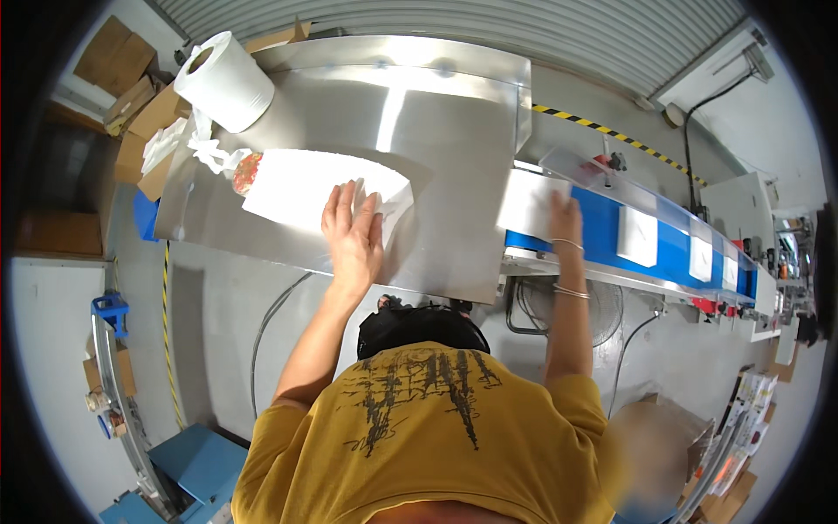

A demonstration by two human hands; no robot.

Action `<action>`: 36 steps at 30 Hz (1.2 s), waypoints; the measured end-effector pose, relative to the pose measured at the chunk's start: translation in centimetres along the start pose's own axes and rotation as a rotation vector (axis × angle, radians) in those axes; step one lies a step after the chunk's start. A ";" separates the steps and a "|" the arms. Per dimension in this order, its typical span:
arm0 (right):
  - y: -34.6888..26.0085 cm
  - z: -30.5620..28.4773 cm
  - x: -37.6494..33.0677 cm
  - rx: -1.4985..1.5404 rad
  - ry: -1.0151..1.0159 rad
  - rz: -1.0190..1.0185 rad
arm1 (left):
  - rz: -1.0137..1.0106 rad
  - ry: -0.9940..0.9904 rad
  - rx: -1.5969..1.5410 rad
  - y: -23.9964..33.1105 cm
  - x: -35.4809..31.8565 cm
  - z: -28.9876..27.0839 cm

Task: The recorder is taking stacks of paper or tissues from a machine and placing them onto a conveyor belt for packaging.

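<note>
White packet lies at the near end of the blue conveyor belt, just right of the steel desk, with the right hand resting flat on its right edge, fingers stretched out and closed on nothing. The left hand lies spread and open on a stack of white sheets on the desk, left of the belt. Further white packets ride the belt beyond. A paper roll stands at the desk's far left corner.
</note>
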State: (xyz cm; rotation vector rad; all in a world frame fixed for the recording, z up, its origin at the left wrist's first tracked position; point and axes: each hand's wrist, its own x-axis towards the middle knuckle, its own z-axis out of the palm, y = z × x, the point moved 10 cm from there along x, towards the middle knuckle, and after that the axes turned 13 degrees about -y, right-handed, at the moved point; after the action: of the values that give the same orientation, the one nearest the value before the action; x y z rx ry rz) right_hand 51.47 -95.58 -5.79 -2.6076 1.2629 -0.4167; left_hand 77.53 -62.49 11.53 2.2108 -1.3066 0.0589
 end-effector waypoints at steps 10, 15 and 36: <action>-24.0 -5.5 -0.6 0.723 -0.574 -0.321 | 0.062 -0.025 0.036 0.7 -0.2 -0.3; -29.3 -3.5 -1.4 0.434 -0.137 -0.907 | 0.058 -0.061 -0.021 1.2 0.8 -1.1; -29.9 -2.8 -0.1 0.928 -0.672 -0.452 | 0.084 -0.083 0.029 -0.5 0.7 -1.2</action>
State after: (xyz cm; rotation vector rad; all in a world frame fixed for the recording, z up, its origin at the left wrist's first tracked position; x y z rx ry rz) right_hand 72.25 -77.49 6.11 -1.8992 0.1571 -0.1066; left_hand 78.56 -62.27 12.54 2.2026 -1.4522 0.0188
